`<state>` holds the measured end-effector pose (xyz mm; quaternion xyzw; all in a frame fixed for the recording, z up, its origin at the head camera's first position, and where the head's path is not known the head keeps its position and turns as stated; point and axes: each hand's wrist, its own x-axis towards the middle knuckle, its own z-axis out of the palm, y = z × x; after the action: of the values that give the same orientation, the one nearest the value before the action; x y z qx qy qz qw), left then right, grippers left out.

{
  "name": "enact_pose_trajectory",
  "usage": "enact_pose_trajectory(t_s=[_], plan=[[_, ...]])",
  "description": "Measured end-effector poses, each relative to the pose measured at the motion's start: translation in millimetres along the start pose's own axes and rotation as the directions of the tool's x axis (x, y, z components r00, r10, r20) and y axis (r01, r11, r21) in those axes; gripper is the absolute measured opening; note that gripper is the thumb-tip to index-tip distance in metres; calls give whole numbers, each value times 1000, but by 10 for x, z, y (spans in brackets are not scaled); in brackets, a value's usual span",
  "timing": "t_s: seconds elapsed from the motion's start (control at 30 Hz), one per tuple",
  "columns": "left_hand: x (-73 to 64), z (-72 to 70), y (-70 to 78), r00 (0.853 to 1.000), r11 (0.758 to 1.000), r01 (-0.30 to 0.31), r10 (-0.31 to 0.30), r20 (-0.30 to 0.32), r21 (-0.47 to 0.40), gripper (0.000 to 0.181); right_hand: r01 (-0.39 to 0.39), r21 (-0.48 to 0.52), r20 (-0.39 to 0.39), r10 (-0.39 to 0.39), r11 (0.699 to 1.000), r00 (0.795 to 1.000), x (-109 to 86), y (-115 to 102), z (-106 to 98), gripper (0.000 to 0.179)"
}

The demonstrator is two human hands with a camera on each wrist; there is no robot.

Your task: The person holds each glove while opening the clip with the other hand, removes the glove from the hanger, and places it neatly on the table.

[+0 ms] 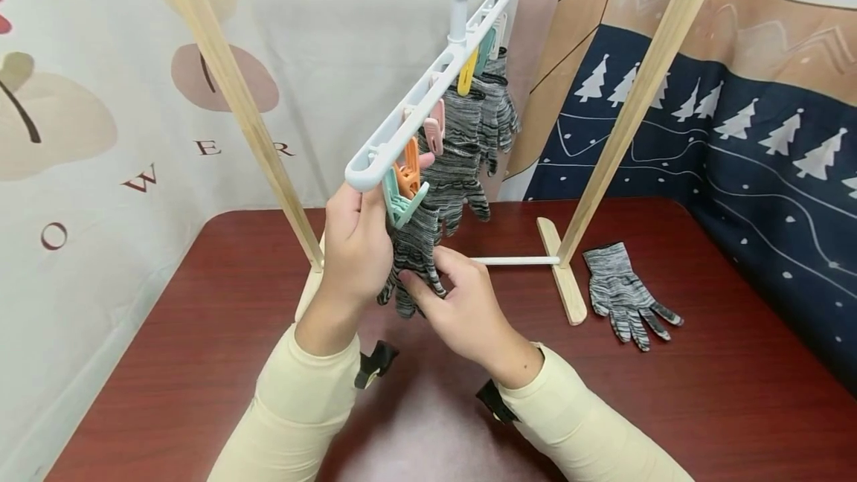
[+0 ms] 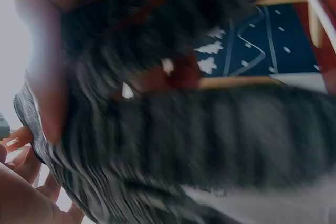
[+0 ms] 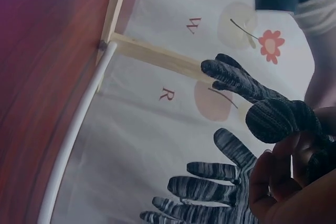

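A grey-and-black knit glove (image 1: 416, 244) hangs below the front end of a white clip hanger (image 1: 415, 114). My left hand (image 1: 355, 251) is at the left side of this glove, its fingers around the upper part beside an orange clip (image 1: 408, 169) and a green clip (image 1: 402, 203). Part of that grip is hidden behind the clips. Lower down, my right hand (image 1: 469, 307) pinches the glove's finger area between thumb and fingers. In the right wrist view, the pinched glove (image 3: 270, 120) bunches up at the fingertips.
More knit gloves (image 1: 458, 162) hang farther back, near a pink clip (image 1: 435, 129) and a yellow clip (image 1: 466, 73). Wooden posts (image 1: 244, 106) flank the hanger, with a white bar (image 1: 515, 261) low between them. Another glove (image 1: 623, 292) lies on the red-brown table (image 1: 669, 415) at right.
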<state>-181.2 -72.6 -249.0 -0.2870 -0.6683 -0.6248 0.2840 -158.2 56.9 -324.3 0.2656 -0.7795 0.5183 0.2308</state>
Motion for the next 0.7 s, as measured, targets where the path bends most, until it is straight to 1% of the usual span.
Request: enact_pose_trajectory(t_s=[0.1,0.2,0.3,0.37,0.43,0.47,0.53,0.63,0.7], plan=[[52,25,35,1000,996,20,-18,23,-82,41,22,-19,-2,-22,1000,1000,-3,-1,6,4],[87,35,65,998,991,40,-33,51,-129,42,33,-39,-5,-33,999,999,5,-11,3,4],[93,40,88,996,983,70,-59,68,-172,41,31,-45,-2,-31,999,1000,6,-18,-8,4],[82,44,97,994,976,95,-84,63,-197,41,28,-49,1,-28,998,1000,4,-16,-15,5],[71,54,104,991,964,136,-129,45,-229,40,26,-59,2,-26,998,1000,2,-11,-23,5],[68,59,105,988,956,155,-149,41,-248,39,24,-63,2,-24,998,1000,4,-9,-27,4],[63,70,112,981,933,194,-193,36,-303,38,17,-56,8,-17,998,1000,12,-10,-35,5],[64,74,119,969,889,242,-239,58,-390,40,-3,-22,22,3,1000,1000,14,-18,-44,10],[62,64,121,962,857,272,-261,85,-439,44,-17,3,27,17,1000,999,8,-19,-47,15]])
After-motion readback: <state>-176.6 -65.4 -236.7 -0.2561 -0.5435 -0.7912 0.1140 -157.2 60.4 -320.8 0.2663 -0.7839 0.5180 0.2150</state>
